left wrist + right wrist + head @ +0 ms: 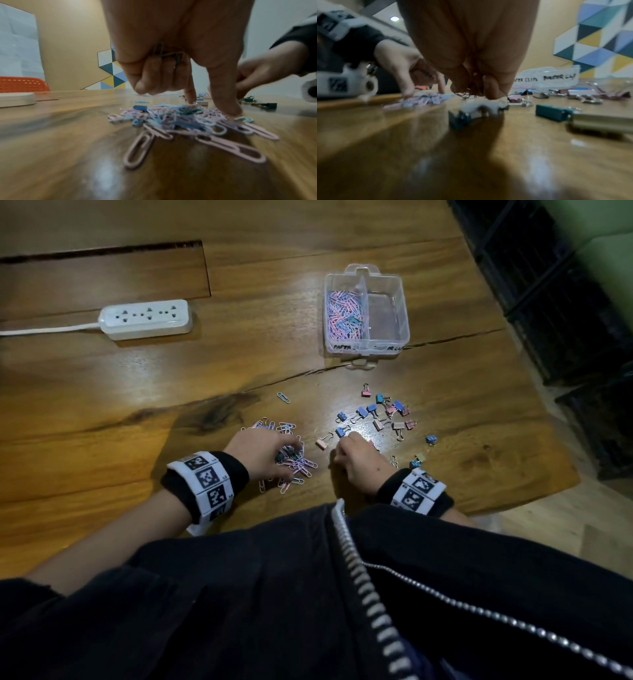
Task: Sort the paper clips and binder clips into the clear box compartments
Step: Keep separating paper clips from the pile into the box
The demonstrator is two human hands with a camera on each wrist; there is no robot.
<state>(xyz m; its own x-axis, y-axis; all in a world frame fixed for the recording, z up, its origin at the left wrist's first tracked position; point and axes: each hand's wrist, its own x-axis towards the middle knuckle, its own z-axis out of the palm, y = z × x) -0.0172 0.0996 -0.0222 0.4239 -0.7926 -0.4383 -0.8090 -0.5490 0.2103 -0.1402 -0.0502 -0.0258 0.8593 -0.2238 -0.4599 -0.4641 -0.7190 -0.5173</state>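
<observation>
My left hand [263,451] sits on the heap of pastel wire paper clips [173,119], two fingers down in it, a few clips tucked in the curled ones. My right hand [356,462] pinches among the small coloured binder clips [380,412] – what it holds, I cannot tell. The clear plastic two-compartment box [404,313] lies well ahead on the wooden tabletop [137,412], nearer my right hand – its right compartment looks empty.

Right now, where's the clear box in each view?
Head: clear box upper centre-right, beyond the binder clips.
Left wrist: not in it.
Right wrist: clear box right of centre, behind the right hand, handwritten labels showing.
Shared landmark: loose paper clip pile.
</observation>
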